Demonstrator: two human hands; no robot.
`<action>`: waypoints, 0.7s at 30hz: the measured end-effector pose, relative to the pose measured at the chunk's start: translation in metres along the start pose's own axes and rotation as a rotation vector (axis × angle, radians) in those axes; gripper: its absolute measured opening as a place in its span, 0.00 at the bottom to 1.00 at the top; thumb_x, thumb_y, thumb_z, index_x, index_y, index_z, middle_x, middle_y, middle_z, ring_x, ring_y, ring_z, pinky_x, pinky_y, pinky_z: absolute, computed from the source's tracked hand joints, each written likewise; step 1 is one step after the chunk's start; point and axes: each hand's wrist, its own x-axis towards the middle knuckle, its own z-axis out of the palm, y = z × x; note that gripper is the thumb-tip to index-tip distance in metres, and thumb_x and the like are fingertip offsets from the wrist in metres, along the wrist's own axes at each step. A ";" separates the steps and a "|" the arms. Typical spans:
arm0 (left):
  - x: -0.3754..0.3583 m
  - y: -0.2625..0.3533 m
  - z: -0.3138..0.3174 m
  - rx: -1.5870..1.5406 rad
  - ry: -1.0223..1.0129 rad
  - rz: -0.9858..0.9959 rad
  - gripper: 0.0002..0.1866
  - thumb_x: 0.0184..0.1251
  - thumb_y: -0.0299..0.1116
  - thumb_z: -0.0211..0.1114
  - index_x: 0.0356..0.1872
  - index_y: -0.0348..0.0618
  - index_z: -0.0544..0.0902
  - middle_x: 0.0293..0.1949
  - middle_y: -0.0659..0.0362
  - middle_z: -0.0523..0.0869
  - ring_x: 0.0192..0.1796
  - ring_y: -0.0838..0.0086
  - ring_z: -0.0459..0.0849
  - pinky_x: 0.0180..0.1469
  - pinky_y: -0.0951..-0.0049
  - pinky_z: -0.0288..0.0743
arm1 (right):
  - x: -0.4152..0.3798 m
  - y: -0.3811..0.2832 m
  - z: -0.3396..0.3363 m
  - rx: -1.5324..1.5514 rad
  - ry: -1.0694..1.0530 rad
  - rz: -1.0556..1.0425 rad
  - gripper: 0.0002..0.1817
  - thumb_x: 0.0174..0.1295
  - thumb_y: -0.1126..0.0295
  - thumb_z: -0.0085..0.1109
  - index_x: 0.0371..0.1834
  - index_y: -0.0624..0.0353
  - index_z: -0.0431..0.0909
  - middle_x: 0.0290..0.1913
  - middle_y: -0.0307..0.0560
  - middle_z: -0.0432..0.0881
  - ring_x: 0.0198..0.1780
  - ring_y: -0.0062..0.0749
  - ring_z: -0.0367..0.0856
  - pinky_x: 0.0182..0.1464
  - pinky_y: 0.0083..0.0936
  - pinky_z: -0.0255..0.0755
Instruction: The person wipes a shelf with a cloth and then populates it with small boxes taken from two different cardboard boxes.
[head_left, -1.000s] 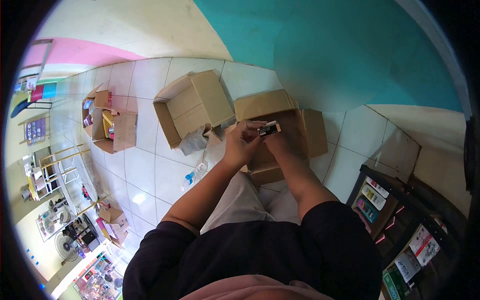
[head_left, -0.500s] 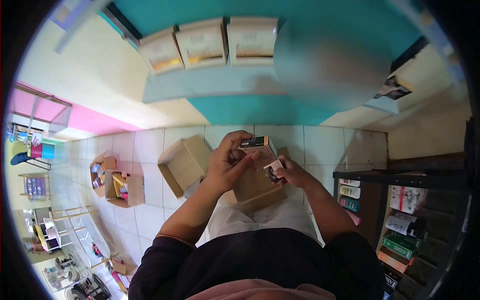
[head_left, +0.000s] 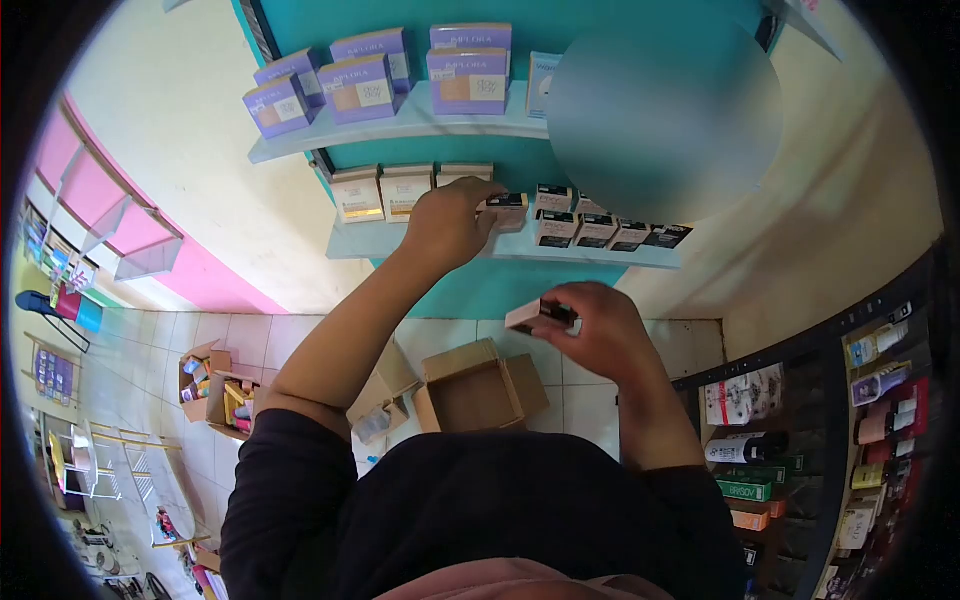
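Your left hand (head_left: 447, 225) gripped a small dark box (head_left: 505, 208) on the lower shelf (head_left: 400, 243), beside the row of dark boxes (head_left: 598, 230) — your right hand (head_left: 592, 330) clutched another small box (head_left: 535, 315) above the open carton (head_left: 478, 387).

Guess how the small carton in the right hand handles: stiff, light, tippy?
Probably light: the right hand holds the small carton by the fingertips alone. Likely stiff but crushable, since it looks like folded card with sharp edges. Flat faces mean it should not roll; matching cartons stand steady along the lower shelf.
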 end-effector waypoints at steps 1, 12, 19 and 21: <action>0.002 0.001 0.003 0.026 -0.029 -0.058 0.17 0.61 0.31 0.70 0.51 0.44 0.86 0.46 0.49 0.88 0.42 0.48 0.86 0.48 0.59 0.81 | 0.004 0.005 -0.001 -0.074 0.051 0.027 0.18 0.53 0.61 0.76 0.42 0.57 0.83 0.34 0.49 0.83 0.38 0.46 0.82 0.42 0.37 0.75; 0.028 -0.008 0.011 0.306 -0.123 -0.009 0.15 0.56 0.35 0.72 0.47 0.51 0.89 0.38 0.57 0.90 0.52 0.57 0.80 0.55 0.52 0.71 | 0.050 0.015 -0.002 0.010 0.215 0.023 0.17 0.55 0.62 0.75 0.42 0.57 0.81 0.34 0.50 0.86 0.37 0.45 0.84 0.44 0.39 0.75; 0.032 -0.007 0.020 0.336 -0.142 -0.002 0.12 0.55 0.35 0.72 0.42 0.51 0.90 0.37 0.58 0.90 0.54 0.59 0.79 0.55 0.52 0.69 | 0.013 0.018 0.011 0.077 -0.059 0.144 0.20 0.52 0.64 0.78 0.43 0.59 0.80 0.38 0.46 0.87 0.36 0.34 0.84 0.43 0.33 0.76; 0.031 -0.005 0.022 0.337 -0.135 0.001 0.11 0.55 0.36 0.72 0.41 0.52 0.91 0.37 0.58 0.90 0.54 0.59 0.79 0.55 0.52 0.69 | 0.004 0.016 0.015 0.060 -0.114 0.216 0.20 0.51 0.64 0.78 0.43 0.58 0.80 0.38 0.44 0.87 0.36 0.34 0.84 0.43 0.32 0.77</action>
